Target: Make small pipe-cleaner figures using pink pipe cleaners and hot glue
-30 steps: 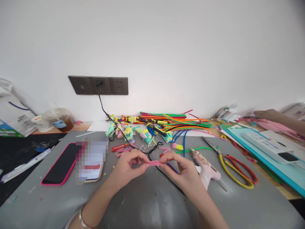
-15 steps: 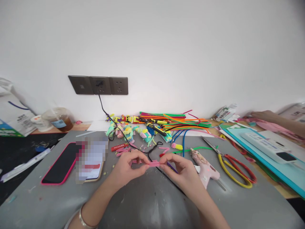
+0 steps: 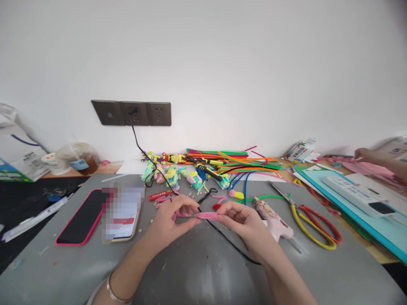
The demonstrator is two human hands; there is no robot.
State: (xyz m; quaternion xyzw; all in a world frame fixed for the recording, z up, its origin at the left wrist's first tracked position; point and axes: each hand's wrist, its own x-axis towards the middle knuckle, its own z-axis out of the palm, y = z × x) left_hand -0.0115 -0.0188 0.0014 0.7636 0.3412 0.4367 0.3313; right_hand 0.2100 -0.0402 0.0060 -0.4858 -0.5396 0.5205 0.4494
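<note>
A short folded piece of pink pipe cleaner (image 3: 206, 215) is held just above the grey mat, over a black cord (image 3: 227, 237). My right hand (image 3: 246, 224) pinches its right end between thumb and fingers. At the left end, my left hand (image 3: 168, 222) has thumb and index finger apart, the thumb tip touching or very near the piece. More pink pieces (image 3: 182, 212) lie behind my left fingers. Beyond my hands are a red strip with print (image 3: 159, 195), a yellow and pink bundle (image 3: 236, 195) and a green pipe cleaner (image 3: 270, 197).
Right of my hands lie a pink glue gun (image 3: 275, 222) and scissors (image 3: 302, 216). Pliers (image 3: 208, 169), fuzzy pastel figures (image 3: 171, 178) and pipe cleaners (image 3: 235, 159) line the back. Two phones (image 3: 83, 218) rest left. Another person's hand (image 3: 365, 153) is far right.
My left thumb and index finger have parted at the pink piece's left end. My right hand has shifted slightly right with it. The other person's hand has moved right.
</note>
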